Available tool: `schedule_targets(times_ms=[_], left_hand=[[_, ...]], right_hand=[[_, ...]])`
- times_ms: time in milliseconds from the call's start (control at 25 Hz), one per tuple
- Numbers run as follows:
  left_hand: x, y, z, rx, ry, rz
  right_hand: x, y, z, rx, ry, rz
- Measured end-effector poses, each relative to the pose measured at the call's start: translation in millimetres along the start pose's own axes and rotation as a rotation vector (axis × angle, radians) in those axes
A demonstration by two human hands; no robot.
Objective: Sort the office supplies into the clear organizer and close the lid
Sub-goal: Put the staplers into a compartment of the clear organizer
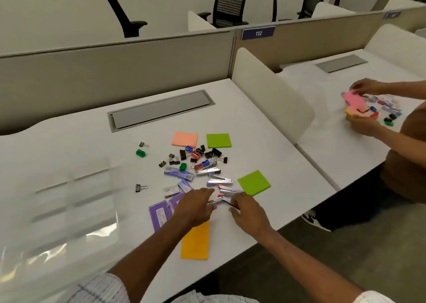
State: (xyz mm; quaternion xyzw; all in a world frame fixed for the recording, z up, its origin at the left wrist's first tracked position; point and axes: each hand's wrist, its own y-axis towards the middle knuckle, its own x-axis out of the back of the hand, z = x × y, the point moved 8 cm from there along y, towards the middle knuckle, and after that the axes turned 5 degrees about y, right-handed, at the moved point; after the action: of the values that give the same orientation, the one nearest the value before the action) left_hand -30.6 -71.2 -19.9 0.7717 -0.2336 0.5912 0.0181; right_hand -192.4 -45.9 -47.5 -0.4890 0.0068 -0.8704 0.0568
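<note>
While the stapler (221,201) lies between left hand (196,207) and right hand (249,212), either's grip unclear, the clear organizer (73,187) sits well left.

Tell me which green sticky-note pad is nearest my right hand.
The near green pad, just beyond the right hand; the other green pad lies farther back beside the salmon pad.

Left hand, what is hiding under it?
Purple staple boxes poke out from under the left hand, and a small silver stapler shows at its fingertips. Whatever else lies beneath the palm is covered, so I cannot tell.
</note>
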Motion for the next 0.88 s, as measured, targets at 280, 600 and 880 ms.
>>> schedule_targets(times_ms=[280,600,880], left_hand=[[-34,14,-6,0.074,-0.066,0.039],[-47,2,10,0.411,-0.914,0.02],[-39,-26,32,0.606,-1.439,-0.08]], right_hand=[[-11,9,-11,0.019,0.015,-0.023],[-5,15,15,-0.015,0.386,0.008],[-16,19,46,-0.123,0.706,0.222]])
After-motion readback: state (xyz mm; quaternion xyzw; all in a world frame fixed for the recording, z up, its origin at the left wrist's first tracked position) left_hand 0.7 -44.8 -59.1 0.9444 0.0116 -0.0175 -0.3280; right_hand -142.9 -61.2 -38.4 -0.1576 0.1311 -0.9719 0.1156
